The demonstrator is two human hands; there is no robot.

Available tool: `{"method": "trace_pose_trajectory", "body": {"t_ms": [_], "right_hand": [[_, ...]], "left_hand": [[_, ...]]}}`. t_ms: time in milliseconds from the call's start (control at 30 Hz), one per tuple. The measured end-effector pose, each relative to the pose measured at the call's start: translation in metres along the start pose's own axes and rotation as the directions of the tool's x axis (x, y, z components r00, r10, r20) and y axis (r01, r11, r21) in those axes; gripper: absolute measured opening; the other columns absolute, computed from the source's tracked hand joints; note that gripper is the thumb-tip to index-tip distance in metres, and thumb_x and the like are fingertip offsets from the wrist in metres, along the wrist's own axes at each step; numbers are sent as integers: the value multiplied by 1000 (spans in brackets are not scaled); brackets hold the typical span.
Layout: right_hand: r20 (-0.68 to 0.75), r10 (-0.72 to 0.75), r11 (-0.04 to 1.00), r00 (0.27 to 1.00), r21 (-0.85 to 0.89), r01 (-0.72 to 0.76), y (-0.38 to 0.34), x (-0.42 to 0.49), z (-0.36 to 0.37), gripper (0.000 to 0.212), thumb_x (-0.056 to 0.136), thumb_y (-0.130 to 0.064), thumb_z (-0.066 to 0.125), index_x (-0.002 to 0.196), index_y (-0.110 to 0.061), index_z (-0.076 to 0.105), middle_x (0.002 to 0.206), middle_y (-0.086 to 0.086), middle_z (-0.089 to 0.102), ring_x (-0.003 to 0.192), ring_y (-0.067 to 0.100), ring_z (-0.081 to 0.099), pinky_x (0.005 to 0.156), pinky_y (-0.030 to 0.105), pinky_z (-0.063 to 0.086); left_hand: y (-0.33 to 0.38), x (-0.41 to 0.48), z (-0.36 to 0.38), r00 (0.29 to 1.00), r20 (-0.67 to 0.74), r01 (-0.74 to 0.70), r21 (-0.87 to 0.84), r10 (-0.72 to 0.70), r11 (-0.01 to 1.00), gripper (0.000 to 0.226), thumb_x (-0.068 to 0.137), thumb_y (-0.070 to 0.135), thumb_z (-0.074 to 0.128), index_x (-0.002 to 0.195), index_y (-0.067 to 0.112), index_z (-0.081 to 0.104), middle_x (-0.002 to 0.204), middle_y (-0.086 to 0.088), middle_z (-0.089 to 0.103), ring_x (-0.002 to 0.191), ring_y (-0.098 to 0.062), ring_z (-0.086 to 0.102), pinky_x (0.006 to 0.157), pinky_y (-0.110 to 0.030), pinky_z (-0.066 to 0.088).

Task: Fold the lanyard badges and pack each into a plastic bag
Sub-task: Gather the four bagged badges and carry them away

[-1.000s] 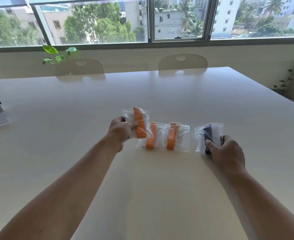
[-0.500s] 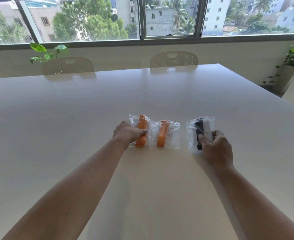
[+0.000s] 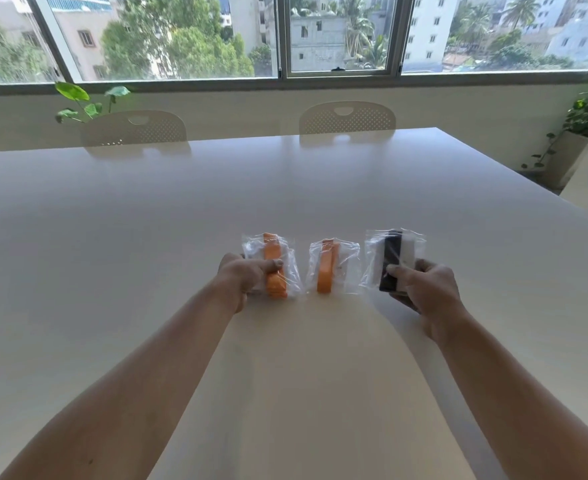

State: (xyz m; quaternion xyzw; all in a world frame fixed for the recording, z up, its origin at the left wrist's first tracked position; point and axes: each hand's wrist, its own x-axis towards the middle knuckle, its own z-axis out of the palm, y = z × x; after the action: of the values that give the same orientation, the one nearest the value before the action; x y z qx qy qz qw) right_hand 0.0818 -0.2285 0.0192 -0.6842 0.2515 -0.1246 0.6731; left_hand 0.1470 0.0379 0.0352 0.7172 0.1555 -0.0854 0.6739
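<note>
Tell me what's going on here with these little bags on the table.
A person works at a white table with three clear plastic bags in a row, each holding a folded lanyard. The left hand grips the left orange bag, thumb across its top. The right hand holds the black-and-white bag at its near end. The middle orange bag lies untouched between them. No unpacked lanyard shows.

I'm getting strong daylight from the window: backlit scene, soft glare on the table. Shadows are faint. Edges bow from the wide-angle lens, and detail is slightly soft.
</note>
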Motion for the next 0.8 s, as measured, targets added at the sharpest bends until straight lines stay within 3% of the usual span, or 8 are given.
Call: {"method": "trace_pose_trajectory", "body": {"t_ms": [67,167,300,433,567,667,733,800], "right_hand": [[25,23,1000,999,14,-23,-8,1,6,10,84,-12,73,82,-6,65,80,12,70,68,20,69,69,31,60],[43,37,999,998,-24,-36,-22,5,18,10,88,-15,68,90,-6,65,86,11,68,77,22,66,75,35,57],[57,71,991,996,-113,-65,-34,10,36,11,90,-24,64,82,-16,63,84,5,65,77,18,60,67,31,47],[84,128,966,988,-238,-105,-38,13,50,16,90,-29,62,86,-14,64,84,7,65,73,21,57,60,28,42],[104,177,940,979,-314,-137,-37,10,61,10,87,-20,63,79,-14,65,79,9,67,63,21,59,55,25,45],[115,184,935,976,-327,-137,-37,9,65,10,85,-15,61,82,-11,69,71,9,72,62,21,66,64,33,57],[146,198,935,969,-323,-143,-38,8,65,7,83,-12,63,81,-10,69,62,7,72,55,18,68,61,33,59],[176,215,935,961,-322,-150,-37,4,65,5,82,-12,67,86,-9,65,74,11,70,60,19,66,54,27,57]], "left_hand": [[-4,1,-5,999,47,-6,-46,8,999,23,74,-1,82,90,4,66,78,-12,75,59,-22,74,49,-30,58],[-6,5,-7,995,92,-16,-101,25,995,32,80,0,78,109,2,65,99,-16,74,81,-31,74,71,-43,62],[-5,7,-6,990,135,-19,-162,41,987,32,86,2,72,116,4,62,99,-14,73,74,-25,73,61,-38,60],[-3,7,-2,987,160,7,-188,23,982,35,91,10,68,124,5,58,115,-18,71,93,-34,71,72,-46,61],[5,7,2,975,224,54,-190,-10,980,34,96,15,62,128,7,54,111,-16,71,87,-32,71,63,-47,61],[7,5,7,958,279,99,-127,-60,987,32,98,18,60,128,11,53,112,-15,71,95,-35,71,75,-52,60],[4,3,12,947,314,114,-108,-75,988,29,98,20,59,125,12,54,110,-15,71,93,-34,71,71,-49,61],[-1,0,18,938,338,127,-115,-82,985,27,98,20,59,124,12,54,108,-15,71,89,-32,72,66,-46,61]]}}
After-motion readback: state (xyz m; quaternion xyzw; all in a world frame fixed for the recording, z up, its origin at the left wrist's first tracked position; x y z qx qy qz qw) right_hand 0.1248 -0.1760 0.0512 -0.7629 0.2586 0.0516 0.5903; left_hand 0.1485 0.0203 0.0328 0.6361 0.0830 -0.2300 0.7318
